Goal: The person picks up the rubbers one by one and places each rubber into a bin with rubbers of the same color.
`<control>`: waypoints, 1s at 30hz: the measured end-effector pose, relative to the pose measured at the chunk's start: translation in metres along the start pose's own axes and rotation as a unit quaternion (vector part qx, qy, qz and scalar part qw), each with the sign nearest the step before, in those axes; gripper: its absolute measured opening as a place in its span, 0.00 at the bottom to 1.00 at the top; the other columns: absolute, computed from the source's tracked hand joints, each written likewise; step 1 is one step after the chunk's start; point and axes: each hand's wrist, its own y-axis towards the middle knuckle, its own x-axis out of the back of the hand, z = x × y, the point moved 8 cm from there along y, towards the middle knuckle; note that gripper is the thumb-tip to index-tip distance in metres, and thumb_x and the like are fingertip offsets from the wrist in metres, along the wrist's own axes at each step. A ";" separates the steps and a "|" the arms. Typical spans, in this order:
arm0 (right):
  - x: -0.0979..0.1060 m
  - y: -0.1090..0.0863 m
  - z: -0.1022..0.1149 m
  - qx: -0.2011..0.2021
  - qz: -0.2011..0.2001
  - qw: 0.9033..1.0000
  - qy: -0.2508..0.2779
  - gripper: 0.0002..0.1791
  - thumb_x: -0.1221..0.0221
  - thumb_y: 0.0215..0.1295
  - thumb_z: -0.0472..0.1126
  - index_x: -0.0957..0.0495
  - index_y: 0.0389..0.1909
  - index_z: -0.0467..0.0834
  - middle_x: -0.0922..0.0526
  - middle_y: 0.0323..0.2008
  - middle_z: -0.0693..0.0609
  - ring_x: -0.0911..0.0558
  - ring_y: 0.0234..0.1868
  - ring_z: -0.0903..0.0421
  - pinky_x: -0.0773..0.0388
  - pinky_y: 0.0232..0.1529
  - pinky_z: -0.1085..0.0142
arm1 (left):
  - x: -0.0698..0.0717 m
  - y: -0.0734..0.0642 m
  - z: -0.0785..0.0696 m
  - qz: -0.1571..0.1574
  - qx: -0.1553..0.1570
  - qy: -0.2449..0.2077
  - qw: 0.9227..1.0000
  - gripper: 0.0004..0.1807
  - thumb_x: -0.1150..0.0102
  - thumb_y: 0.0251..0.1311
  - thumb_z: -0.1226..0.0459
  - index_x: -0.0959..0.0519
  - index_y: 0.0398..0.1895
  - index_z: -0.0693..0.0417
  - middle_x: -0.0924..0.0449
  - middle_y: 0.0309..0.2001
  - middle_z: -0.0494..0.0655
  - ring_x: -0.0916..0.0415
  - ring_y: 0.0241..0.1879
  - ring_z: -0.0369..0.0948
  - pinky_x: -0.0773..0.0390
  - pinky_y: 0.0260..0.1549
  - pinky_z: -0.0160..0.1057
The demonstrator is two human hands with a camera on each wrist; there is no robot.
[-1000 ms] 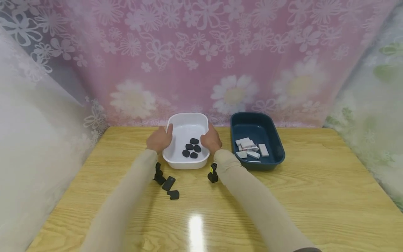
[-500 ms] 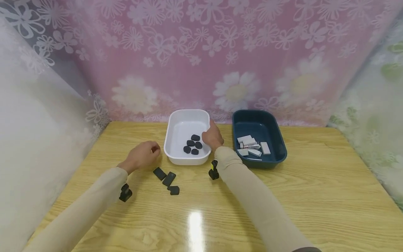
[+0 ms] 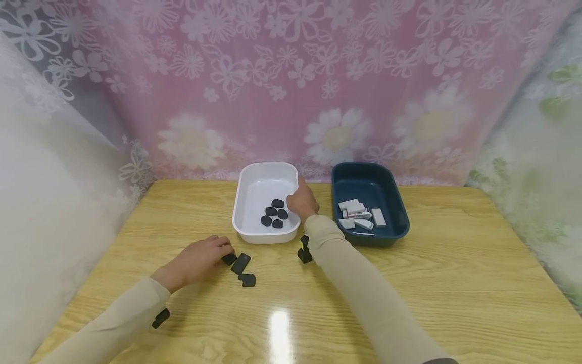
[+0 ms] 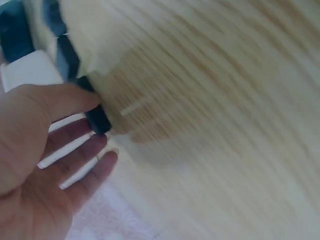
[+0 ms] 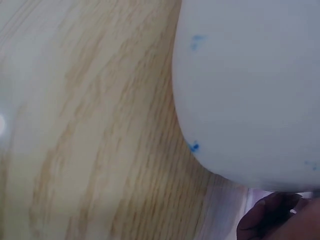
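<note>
My left hand point(image 3: 199, 259) is at the left end of a short row of black pieces on the table. Its thumb and fingers pinch a small black rectangular block point(image 4: 98, 118), partly covered by the fingers in the head view. Just right of it lie another black rectangular piece point(image 3: 241, 263) and a notched black piece point(image 3: 247, 280). My right hand point(image 3: 303, 200) grips the right rim of a white plastic basin point(image 3: 254, 189), thumb over the edge. Several rounded black pieces point(image 3: 271, 211) lie inside the basin. In the right wrist view the basin's outer wall point(image 5: 250, 90) hides much of that hand.
A dark blue basin point(image 3: 367, 183) stands right of the white one, with several small white boxes point(image 3: 357, 209) in it. Both basins are near the back edge of the wooden table point(image 3: 454, 273), before a pink flowered curtain point(image 3: 273, 111).
My left hand has let go of the white basin's left rim and moved down and left to the black pieces, now pinching one. The right hand stays on the basin's rim.
</note>
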 end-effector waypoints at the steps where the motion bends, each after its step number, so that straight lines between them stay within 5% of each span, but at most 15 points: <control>1: 0.000 0.000 0.000 0.000 0.000 1.000 -0.002 0.36 0.48 0.60 0.36 0.42 0.71 0.51 0.27 0.59 0.45 0.27 0.56 0.46 0.35 0.54 0.47 | 0.001 0.000 -0.001 -0.004 -0.007 0.016 1.000 0.12 0.34 0.55 0.70 0.21 0.43 0.54 0.25 0.43 0.46 0.27 0.40 0.44 0.23 0.39 0.42; 7: -0.001 0.002 -0.001 -0.004 -0.002 1.000 0.000 0.37 0.48 0.61 0.36 0.44 0.72 0.52 0.27 0.60 0.46 0.28 0.57 0.46 0.37 0.56 0.47 | 0.003 0.003 0.003 -0.005 -0.004 0.041 0.999 0.10 0.35 0.56 0.71 0.21 0.41 0.56 0.26 0.38 0.46 0.27 0.36 0.43 0.23 0.37 0.40; 16: -0.002 -0.001 -0.002 -0.007 0.001 1.000 -0.011 0.37 0.48 0.61 0.37 0.45 0.72 0.52 0.29 0.61 0.46 0.28 0.58 0.47 0.37 0.56 0.47 | -0.003 0.000 0.018 0.016 0.024 -0.001 1.000 0.08 0.36 0.57 0.68 0.22 0.40 0.55 0.30 0.35 0.43 0.29 0.33 0.39 0.25 0.34 0.40; 21: -0.003 -0.002 -0.002 -0.004 0.003 1.000 -0.004 0.39 0.47 0.61 0.36 0.47 0.73 0.52 0.29 0.62 0.45 0.28 0.57 0.46 0.37 0.56 0.46 | 0.007 -0.004 0.025 0.018 0.045 -0.035 0.998 0.10 0.37 0.59 0.68 0.21 0.44 0.56 0.28 0.37 0.42 0.26 0.35 0.39 0.24 0.36 0.41; 26: 0.000 -0.002 -0.002 -0.003 -0.005 1.000 0.005 0.38 0.47 0.60 0.36 0.46 0.73 0.52 0.27 0.60 0.44 0.27 0.56 0.45 0.37 0.56 0.46 | 0.041 0.003 0.030 -0.065 0.061 -0.035 0.995 0.12 0.36 0.58 0.67 0.21 0.45 0.60 0.26 0.39 0.47 0.23 0.36 0.42 0.22 0.34 0.43; 30: 0.000 -0.002 -0.001 -0.004 -0.001 1.000 -0.001 0.38 0.46 0.60 0.36 0.46 0.73 0.51 0.28 0.60 0.44 0.27 0.57 0.46 0.38 0.57 0.46 | 0.068 0.013 0.038 -0.153 0.117 -0.017 0.981 0.15 0.36 0.59 0.65 0.22 0.47 0.62 0.24 0.40 0.51 0.23 0.36 0.46 0.23 0.30 0.47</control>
